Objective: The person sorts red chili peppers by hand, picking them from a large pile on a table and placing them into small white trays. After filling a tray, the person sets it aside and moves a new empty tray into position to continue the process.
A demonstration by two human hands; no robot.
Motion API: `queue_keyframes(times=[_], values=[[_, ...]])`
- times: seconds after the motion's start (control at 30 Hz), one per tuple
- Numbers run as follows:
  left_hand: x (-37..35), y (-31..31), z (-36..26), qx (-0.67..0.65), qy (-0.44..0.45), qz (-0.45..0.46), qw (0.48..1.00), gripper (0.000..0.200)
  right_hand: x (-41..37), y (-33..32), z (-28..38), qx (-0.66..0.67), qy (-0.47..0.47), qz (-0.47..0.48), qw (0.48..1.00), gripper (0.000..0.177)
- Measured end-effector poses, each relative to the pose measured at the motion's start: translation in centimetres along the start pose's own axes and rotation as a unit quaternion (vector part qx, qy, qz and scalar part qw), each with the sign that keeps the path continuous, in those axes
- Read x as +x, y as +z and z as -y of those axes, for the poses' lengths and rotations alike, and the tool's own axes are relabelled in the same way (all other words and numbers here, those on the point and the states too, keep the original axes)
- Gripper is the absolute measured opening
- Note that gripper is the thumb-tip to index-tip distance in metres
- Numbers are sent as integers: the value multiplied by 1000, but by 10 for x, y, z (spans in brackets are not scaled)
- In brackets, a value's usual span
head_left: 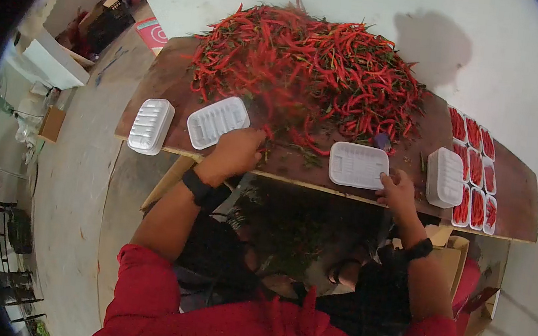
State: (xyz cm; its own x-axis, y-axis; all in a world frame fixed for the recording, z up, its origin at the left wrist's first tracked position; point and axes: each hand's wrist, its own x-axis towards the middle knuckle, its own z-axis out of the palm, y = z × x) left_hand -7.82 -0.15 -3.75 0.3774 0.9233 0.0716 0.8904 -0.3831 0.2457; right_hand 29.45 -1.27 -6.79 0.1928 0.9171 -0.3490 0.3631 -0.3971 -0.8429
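Note:
A big heap of red chili peppers point(359, 72) with green stems covers the back of the brown table point(404, 205), its front middle smeared by motion. My left hand point(239, 152) is at the heap's front edge, fingers curled in by a few loose chilies; what they hold is hidden. Just behind that wrist lies a white plastic tray point(218, 122), tilted in view. My right hand point(400, 195) grips the right edge of another white tray point(359, 166), thumb on the rim. No chilies show inside either tray.
Stacks of white trays stand at the left point(151, 127) and right point(445, 178). Several filled chili trays point(476, 170) sit in rows at the far right. A small purple object point(381, 141) lies by the heap. Cardboard boxes point(450, 258) are below the table's right side.

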Motion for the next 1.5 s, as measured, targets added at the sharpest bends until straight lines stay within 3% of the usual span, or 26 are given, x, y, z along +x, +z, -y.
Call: queue_keyframes(times=[0.07, 0.2, 0.27, 0.3, 0.37, 0.5, 0.57, 0.7, 0.8, 0.87, 1.2, 1.3, 1.37, 1.5], values=[[2, -3, -4, 2, -24, 52, 998, 24, -5, 3, 9, -36, -12, 14, 999, 48], [3, 4, -2, -6, -16, 44, 999, 22, 4, 6, -5, -75, -41, -20, 996, 47], [3, 11, 1, 22, -8, -15, 1000, 16, 2, 2, -1, -265, -98, -39, 958, 46], [3, 6, -1, 22, -7, -14, 1000, 16, -2, 0, 1, -265, -97, -39, 958, 46], [3, -6, -6, 28, -27, -18, 999, 14, -12, -3, 5, -453, -261, -161, 837, 45], [2, -20, -18, 6, -35, -18, 999, 13, -34, -3, 41, -382, -263, -144, 874, 41], [1, -25, -34, -94, 16, -34, 995, 14, -48, 6, 56, -192, -224, -14, 956, 27], [-1, -18, -64, -172, 64, -28, 983, 23, -67, 36, 54, -128, -266, 83, 952, 23], [-3, -12, -81, -186, 100, -15, 977, 23, -79, 53, 58, -124, -235, 144, 953, 22], [-6, -9, -90, -206, 129, -71, 967, 23, -79, 59, 55, -72, -192, 197, 959, 22], [-22, -13, -116, -256, 156, -88, 950, 24, -88, 57, 50, -65, -181, 181, 964, 26], [-27, -16, -123, -257, 148, -65, 953, 25, -97, 58, 51, -102, -231, 134, 958, 24], [-31, -19, -127, -273, 133, -66, 951, 22, -105, 58, 51, -135, -328, 63, 933, 20], [-37, -21, -131, -272, 134, -89, 949, 18, -125, 49, 67, -152, -308, 77, 936, 21]])
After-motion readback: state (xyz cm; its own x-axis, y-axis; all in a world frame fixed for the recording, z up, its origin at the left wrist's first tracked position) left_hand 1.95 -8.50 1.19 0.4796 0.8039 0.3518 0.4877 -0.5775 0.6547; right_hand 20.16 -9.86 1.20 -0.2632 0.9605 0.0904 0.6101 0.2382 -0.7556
